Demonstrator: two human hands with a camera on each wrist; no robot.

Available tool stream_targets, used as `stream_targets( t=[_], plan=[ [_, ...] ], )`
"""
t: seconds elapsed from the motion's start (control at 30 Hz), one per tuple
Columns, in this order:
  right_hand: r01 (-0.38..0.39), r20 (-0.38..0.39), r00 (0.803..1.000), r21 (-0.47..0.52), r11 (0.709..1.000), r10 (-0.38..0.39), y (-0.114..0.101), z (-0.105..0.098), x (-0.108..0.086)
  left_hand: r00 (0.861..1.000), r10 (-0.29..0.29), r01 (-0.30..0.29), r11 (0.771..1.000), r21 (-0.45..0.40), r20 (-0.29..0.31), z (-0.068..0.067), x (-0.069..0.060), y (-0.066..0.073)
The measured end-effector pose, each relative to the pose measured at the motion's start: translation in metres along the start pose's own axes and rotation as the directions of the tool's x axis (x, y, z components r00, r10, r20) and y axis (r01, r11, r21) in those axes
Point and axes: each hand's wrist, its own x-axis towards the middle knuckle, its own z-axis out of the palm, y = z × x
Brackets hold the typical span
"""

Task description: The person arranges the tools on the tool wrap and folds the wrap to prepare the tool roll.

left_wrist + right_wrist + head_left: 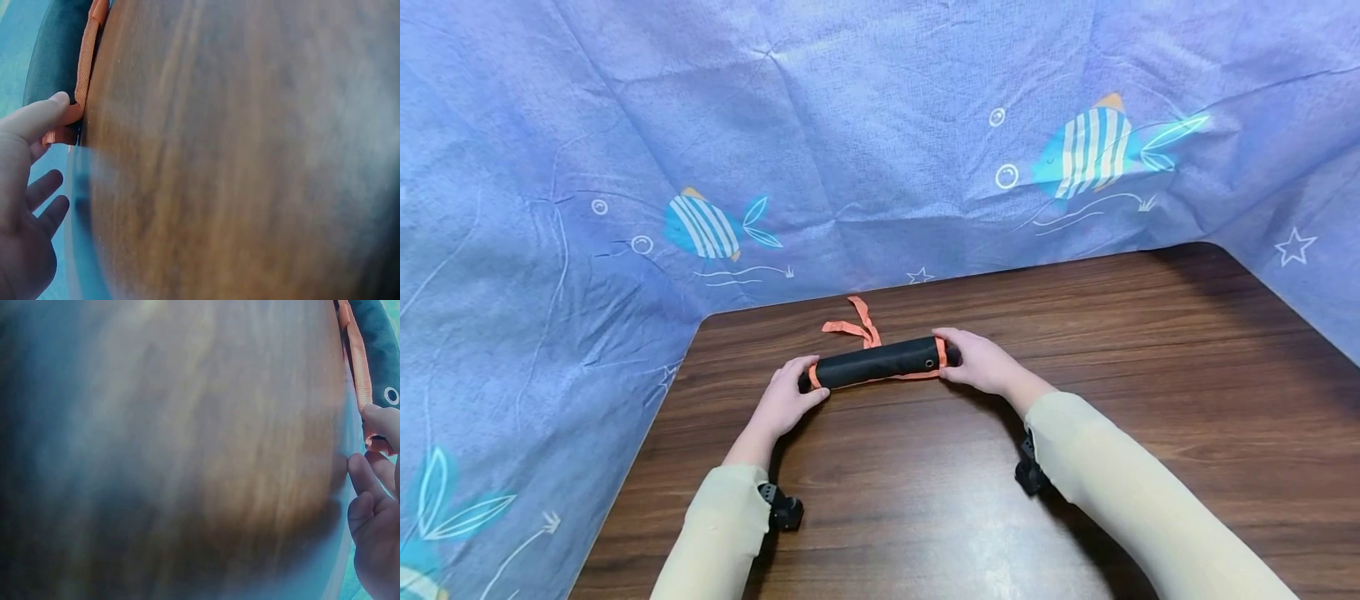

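A black fabric roll [876,363] with orange edging lies crosswise over the wooden table, its right end a little farther back. An orange tie [869,333] with two loose tails spreads behind it. My left hand [781,402] grips the roll's left end, thumb on the near side and fingers over the far side. At the other end, near a metal eyelet [929,363], my right hand [983,364] holds it the same way. The left wrist view shows the thumb [47,115] against the orange edging; in the right wrist view the thumb [382,422] touches that edging too.
The brown wooden table [910,475] extends in front of and to the right of the roll. A blue cloth with printed fish [880,150] hangs behind the table and along its sides. Small black wrist cameras [786,511] sit below both sleeves.
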Motion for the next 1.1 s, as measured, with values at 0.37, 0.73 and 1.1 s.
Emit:
stream_targets(
  t=[0.37, 0.73, 1.1],
  plan=[
    [-0.005, -0.018, 1.000, 0.061, 0.998, 0.007, 0.0014, -0.0006, 0.0019, 0.999, -0.013, 0.013, 1.000, -0.002, -0.040, -0.0005, 0.0001, 0.0033],
    [-0.065, 0.005, 0.998, 0.109, 0.992, 0.065, 0.0001, -0.0029, 0.0038, 0.996, -0.053, 0.052, 0.999, -0.014, -0.070, 0.0007, 0.0022, 0.0053],
    [-0.093, -0.004, 0.996, 0.125, 0.988, 0.094, -0.0015, 0.0009, 0.0040, 0.992, -0.081, 0.077, 0.996, -0.050, -0.092, 0.0022, 0.0017, 0.0069]
  ],
)
